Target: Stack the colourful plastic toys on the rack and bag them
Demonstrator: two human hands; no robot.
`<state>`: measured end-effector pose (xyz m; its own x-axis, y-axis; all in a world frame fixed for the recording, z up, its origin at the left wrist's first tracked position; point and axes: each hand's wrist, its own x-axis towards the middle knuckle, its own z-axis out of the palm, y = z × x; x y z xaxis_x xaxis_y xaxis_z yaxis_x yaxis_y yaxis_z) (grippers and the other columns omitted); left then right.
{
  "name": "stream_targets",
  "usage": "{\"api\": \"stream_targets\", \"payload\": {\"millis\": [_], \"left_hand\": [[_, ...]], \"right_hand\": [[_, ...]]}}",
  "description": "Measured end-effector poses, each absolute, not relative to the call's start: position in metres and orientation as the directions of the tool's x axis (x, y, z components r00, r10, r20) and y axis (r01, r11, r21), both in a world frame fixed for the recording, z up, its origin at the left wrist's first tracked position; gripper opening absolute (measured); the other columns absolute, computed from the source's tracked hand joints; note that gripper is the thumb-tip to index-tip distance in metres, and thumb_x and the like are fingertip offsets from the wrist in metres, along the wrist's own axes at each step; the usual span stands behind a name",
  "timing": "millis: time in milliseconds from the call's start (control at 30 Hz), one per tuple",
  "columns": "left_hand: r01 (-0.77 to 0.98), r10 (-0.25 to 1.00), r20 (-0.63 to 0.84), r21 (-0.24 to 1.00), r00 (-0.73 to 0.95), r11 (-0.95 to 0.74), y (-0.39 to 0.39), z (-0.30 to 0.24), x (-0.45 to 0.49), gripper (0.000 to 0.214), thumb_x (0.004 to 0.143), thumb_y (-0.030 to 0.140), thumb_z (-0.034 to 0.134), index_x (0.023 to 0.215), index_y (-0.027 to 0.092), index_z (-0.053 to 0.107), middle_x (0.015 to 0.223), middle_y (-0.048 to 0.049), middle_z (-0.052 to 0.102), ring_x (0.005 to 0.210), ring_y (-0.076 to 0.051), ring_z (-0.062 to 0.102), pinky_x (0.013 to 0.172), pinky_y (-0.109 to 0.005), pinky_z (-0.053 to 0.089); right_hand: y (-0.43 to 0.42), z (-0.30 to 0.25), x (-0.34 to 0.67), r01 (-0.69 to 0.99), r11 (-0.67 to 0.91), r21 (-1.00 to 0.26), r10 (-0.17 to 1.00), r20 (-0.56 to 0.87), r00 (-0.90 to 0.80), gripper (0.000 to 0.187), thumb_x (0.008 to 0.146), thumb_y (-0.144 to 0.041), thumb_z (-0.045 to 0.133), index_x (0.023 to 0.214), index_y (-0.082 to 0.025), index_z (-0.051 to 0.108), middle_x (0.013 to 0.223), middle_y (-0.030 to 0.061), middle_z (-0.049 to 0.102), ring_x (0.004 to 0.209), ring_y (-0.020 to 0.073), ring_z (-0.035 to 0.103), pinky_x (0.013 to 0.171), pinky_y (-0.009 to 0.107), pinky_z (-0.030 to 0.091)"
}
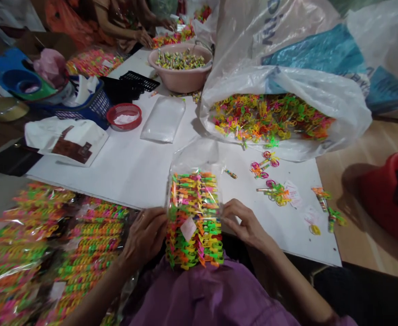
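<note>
At the white tabletop (124,170), left hand (148,232) and right hand (242,222) grip a filled bag (196,203), pink basin (182,80) beyond.

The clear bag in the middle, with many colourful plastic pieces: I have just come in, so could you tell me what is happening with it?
The left hand and the right hand hold the clear bag, one at each side. Rows of colourful pieces fill most of it; its top end is unfilled. Loose pieces lie on the white table, before a large open sack with more inside. Other filled bags lie to the left.
</note>
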<state>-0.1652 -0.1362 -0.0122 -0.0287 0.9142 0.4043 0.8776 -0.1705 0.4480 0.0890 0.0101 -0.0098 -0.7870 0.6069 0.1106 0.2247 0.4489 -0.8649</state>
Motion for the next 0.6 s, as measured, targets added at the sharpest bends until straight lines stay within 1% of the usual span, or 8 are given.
{"api": "stream_targets", "payload": {"millis": [100, 133, 200, 333, 433, 533, 600], "left_hand": [[0.868, 0.932, 0.357, 0.440, 0.064, -0.229, -0.158, -0.007, -0.160, 0.014, 0.082, 0.011, 0.049, 0.092, 0.019, 0.056, 0.090, -0.0053, 0.060, 0.085, -0.015, 0.057, 0.077, -0.027, 0.048], [0.864, 0.938, 0.338, 0.447, 0.078, -0.233, -0.164, -0.007, -0.158, 0.015, 0.082, 0.011, 0.048, 0.091, 0.020, 0.056, 0.090, -0.0051, 0.061, 0.085, -0.015, 0.058, 0.077, -0.027, 0.048], [0.858, 0.953, 0.291, 0.465, 0.084, -0.218, -0.175, -0.009, -0.152, 0.016, 0.083, 0.011, 0.048, 0.092, 0.020, 0.057, 0.089, -0.0050, 0.061, 0.084, -0.015, 0.058, 0.075, -0.026, 0.049], [0.847, 0.973, 0.227, 0.511, 0.033, -0.148, -0.191, -0.019, -0.143, 0.013, 0.085, 0.015, 0.047, 0.090, 0.020, 0.058, 0.091, -0.0053, 0.062, 0.084, -0.014, 0.059, 0.075, -0.025, 0.050], [0.847, 0.971, 0.238, 0.511, 0.027, -0.149, -0.198, -0.026, -0.140, 0.012, 0.087, 0.019, 0.047, 0.089, 0.020, 0.059, 0.091, -0.0052, 0.062, 0.083, -0.014, 0.060, 0.074, -0.024, 0.051], [0.849, 0.969, 0.243, 0.502, 0.045, -0.166, -0.199, -0.028, -0.140, 0.011, 0.087, 0.020, 0.047, 0.090, 0.020, 0.058, 0.090, -0.0044, 0.063, 0.081, -0.013, 0.061, 0.075, -0.023, 0.051], [0.849, 0.976, 0.215, 0.507, 0.040, -0.147, -0.196, -0.025, -0.139, 0.012, 0.087, 0.018, 0.046, 0.090, 0.020, 0.058, 0.091, -0.0048, 0.062, 0.083, -0.013, 0.060, 0.076, -0.024, 0.050]], "right_hand": [[0.003, 0.002, 0.103, 0.229, 0.416, -0.880, 0.431, -0.031, -0.902, 0.015, 0.088, -0.030, 0.051, 0.080, -0.021, 0.060, 0.082, 0.0037, 0.059, 0.080, 0.0153, 0.054, 0.076, 0.029, 0.044], [0.000, 0.004, 0.106, 0.230, 0.408, -0.884, 0.389, -0.060, -0.919, 0.016, 0.088, -0.030, 0.051, 0.079, -0.021, 0.060, 0.080, 0.0034, 0.058, 0.079, 0.0150, 0.053, 0.076, 0.028, 0.044], [-0.005, 0.006, 0.110, 0.236, 0.385, -0.892, 0.349, -0.095, -0.932, 0.015, 0.088, -0.029, 0.051, 0.079, -0.021, 0.060, 0.080, 0.0032, 0.058, 0.079, 0.0146, 0.053, 0.074, 0.027, 0.044], [-0.017, 0.005, 0.115, 0.251, 0.370, -0.894, 0.344, -0.119, -0.931, 0.013, 0.087, -0.024, 0.051, 0.079, -0.020, 0.061, 0.079, 0.0028, 0.058, 0.077, 0.0146, 0.052, 0.071, 0.027, 0.043], [-0.027, 0.005, 0.118, 0.286, 0.409, -0.866, 0.344, -0.144, -0.928, 0.012, 0.086, -0.022, 0.052, 0.077, -0.020, 0.060, 0.078, 0.0022, 0.058, 0.077, 0.0148, 0.052, 0.071, 0.027, 0.043], [-0.034, 0.003, 0.122, 0.351, 0.405, -0.844, 0.392, -0.186, -0.901, 0.010, 0.085, -0.022, 0.054, 0.077, -0.020, 0.059, 0.075, 0.0008, 0.057, 0.073, 0.0139, 0.052, 0.069, 0.026, 0.043], [-0.037, 0.000, 0.122, 0.353, 0.375, -0.857, 0.456, -0.161, -0.875, 0.008, 0.084, -0.023, 0.056, 0.078, -0.021, 0.059, 0.079, 0.0017, 0.057, 0.076, 0.0141, 0.052, 0.071, 0.026, 0.044]]}}
